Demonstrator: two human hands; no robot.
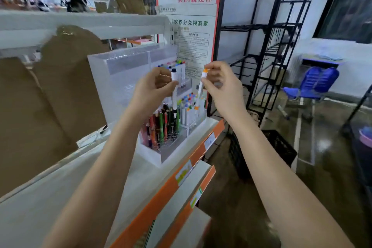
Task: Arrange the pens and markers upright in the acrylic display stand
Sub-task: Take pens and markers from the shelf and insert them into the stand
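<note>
Two bare forearms reach forward over the orange-edged shelf [181, 169], each hand holding one marker upright. The left hand [153, 84] pinches a white marker with a dark cap [174, 88] near its upper end, thumb against curled fingers. The right hand [219, 80] pinches a white marker with an orange cap [201, 86] in the same way, its barrel tilted slightly.

Below and just beyond the hands stands the acrylic display stand [173, 151]. Its front compartment, under the left hand, holds coloured pens [163, 127] leaning at mixed angles. The compartment under the right hand holds white markers with coloured caps [188, 104], closely packed. A higher tier behind the hands carries more markers [177, 64], partly hidden.

Risks, as judged: both markers are held high on the barrel, so the lower ends can swing and miss a slot. Lowering a marker into the crowded marker compartment may catch neighbouring caps and tip them. Working both hands at once, close together, invites a collision between the barrels. The stand sits near the shelf's edge, so a downward push could shift it.

Farther right, a black wire rack [267, 66] and a blue chair [314, 84] stand well apart.
</note>
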